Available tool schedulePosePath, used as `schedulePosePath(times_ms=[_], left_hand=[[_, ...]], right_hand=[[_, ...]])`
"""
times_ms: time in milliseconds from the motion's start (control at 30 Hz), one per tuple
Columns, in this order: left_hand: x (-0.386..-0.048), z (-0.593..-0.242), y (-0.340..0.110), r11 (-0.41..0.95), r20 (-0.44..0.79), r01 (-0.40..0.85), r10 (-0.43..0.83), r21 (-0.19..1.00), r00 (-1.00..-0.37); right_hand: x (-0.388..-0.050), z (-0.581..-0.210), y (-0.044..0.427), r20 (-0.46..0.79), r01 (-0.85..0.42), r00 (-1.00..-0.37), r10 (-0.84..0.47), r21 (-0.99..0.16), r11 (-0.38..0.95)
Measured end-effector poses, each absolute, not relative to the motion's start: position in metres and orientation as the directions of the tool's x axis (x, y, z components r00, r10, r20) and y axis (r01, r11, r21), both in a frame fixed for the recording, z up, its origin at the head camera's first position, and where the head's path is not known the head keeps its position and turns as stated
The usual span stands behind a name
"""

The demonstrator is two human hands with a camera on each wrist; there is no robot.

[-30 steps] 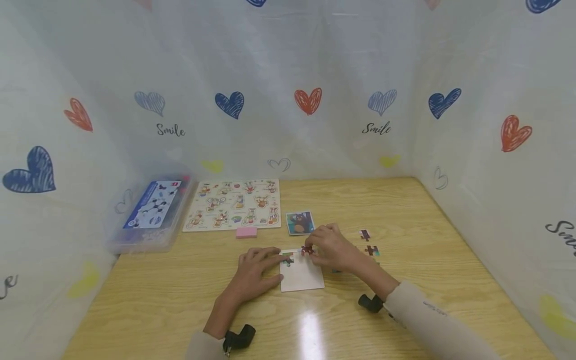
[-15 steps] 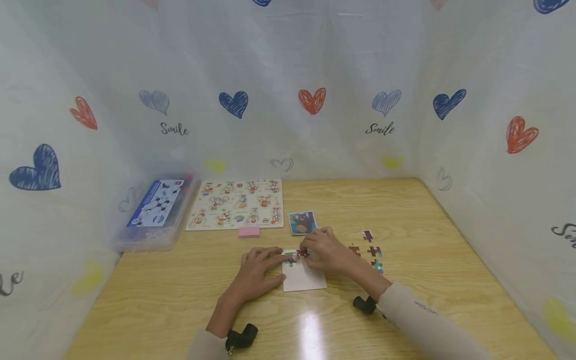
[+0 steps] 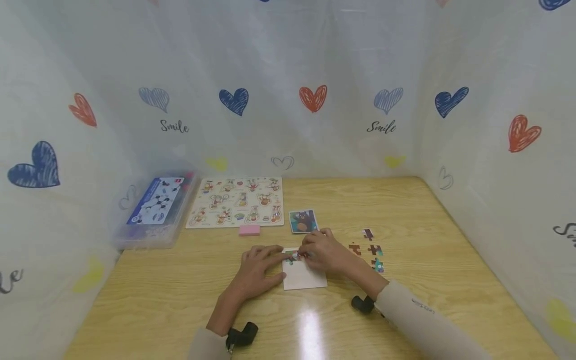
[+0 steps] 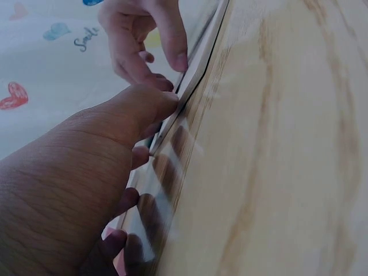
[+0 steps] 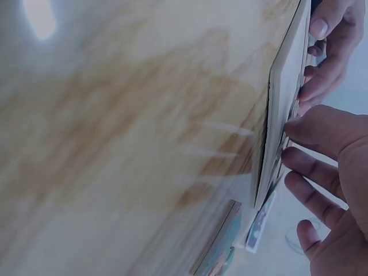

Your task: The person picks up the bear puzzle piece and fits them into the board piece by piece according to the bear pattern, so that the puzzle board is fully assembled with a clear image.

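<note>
A square white puzzle board (image 3: 305,280) lies on the table between both hands. My left hand (image 3: 257,271) rests at its left edge, fingers extended; the index fingertip touches a green puzzle piece (image 3: 290,260) in the top left corner. My right hand (image 3: 327,253) pinches a dark red puzzle piece (image 3: 300,256) down against the board's top row, right beside the green one. Fingers partly cover both pieces. In the right wrist view, the thumb and index finger of the right hand (image 5: 345,167) meet at the board's surface (image 5: 282,98).
Several loose puzzle pieces (image 3: 375,250) lie right of the board. Behind it is a bear picture card (image 3: 303,221). Further left are a pink block (image 3: 249,230), a cream board with animal figures (image 3: 236,202) and a clear plastic case (image 3: 155,212). A heart-printed curtain (image 3: 279,135) encloses the table.
My right hand has moved slightly left and lowered the dark red piece onto the board beside the green piece. The left hand stays at the board's left edge.
</note>
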State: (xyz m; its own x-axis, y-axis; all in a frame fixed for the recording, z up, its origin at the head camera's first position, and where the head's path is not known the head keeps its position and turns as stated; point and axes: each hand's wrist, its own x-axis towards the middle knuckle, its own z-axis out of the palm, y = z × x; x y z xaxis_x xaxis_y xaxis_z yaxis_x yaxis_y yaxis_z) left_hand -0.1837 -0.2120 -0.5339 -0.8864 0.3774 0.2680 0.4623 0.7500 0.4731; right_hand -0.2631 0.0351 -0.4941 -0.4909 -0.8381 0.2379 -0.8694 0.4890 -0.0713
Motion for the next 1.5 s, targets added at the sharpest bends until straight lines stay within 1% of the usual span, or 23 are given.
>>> schedulePosePath(times_ms=[200, 300, 367, 433, 533, 633, 700, 767, 900, 1000, 1100, 1267, 1500], left_hand=[[-0.183, -0.532, -0.211, 0.759, 0.275, 0.464, 0.376, 0.456, -0.885], [-0.183, -0.532, -0.209, 0.772, 0.266, 0.46, 0.377, 0.439, -0.887], [-0.183, -0.532, -0.206, 0.789, 0.265, 0.459, 0.379, 0.408, -0.887], [-0.184, -0.532, -0.202, 0.811, 0.261, 0.46, 0.385, 0.362, -0.885], [-0.188, -0.529, -0.195, 0.833, 0.266, 0.47, 0.401, 0.293, -0.877], [-0.192, -0.527, -0.186, 0.838, 0.274, 0.479, 0.412, 0.261, -0.869], [-0.195, -0.526, -0.181, 0.831, 0.282, 0.486, 0.414, 0.27, -0.865], [-0.197, -0.527, -0.177, 0.821, 0.291, 0.492, 0.414, 0.289, -0.862], [-0.198, -0.53, -0.174, 0.805, 0.283, 0.487, 0.407, 0.338, -0.869], [-0.197, -0.532, -0.177, 0.814, 0.27, 0.467, 0.39, 0.345, -0.88], [-0.196, -0.533, -0.181, 0.824, 0.259, 0.453, 0.381, 0.339, -0.887], [-0.196, -0.533, -0.185, 0.81, 0.258, 0.459, 0.386, 0.363, -0.886], [-0.196, -0.533, -0.181, 0.807, 0.251, 0.473, 0.405, 0.353, -0.879]], right_hand=[[-0.262, -0.492, 0.034, 0.238, -0.879, -0.473, -0.849, -0.061, 0.473], [-0.262, -0.492, 0.037, 0.218, -0.885, -0.459, -0.862, -0.023, 0.465], [-0.261, -0.493, 0.04, 0.189, -0.885, -0.458, -0.868, -0.008, 0.465], [-0.261, -0.494, 0.043, 0.154, -0.879, -0.473, -0.867, -0.014, 0.477], [-0.26, -0.495, 0.048, 0.118, -0.853, -0.521, -0.845, -0.098, 0.512], [-0.259, -0.495, 0.054, 0.111, -0.813, -0.572, -0.813, -0.207, 0.544], [-0.258, -0.494, 0.059, 0.126, -0.782, -0.606, -0.785, -0.277, 0.559], [-0.258, -0.491, 0.065, 0.165, -0.765, -0.625, -0.763, -0.324, 0.556], [-0.259, -0.48, 0.084, 0.264, -0.744, -0.655, -0.708, -0.386, 0.545], [-0.262, -0.473, 0.1, 0.321, -0.756, -0.65, -0.689, -0.367, 0.542], [-0.268, -0.466, 0.113, 0.339, -0.751, -0.66, -0.671, -0.343, 0.565], [-0.278, -0.464, 0.14, 0.318, -0.704, -0.71, -0.628, -0.336, 0.625], [-0.291, -0.474, 0.176, 0.294, -0.656, -0.752, -0.589, -0.259, 0.709]])
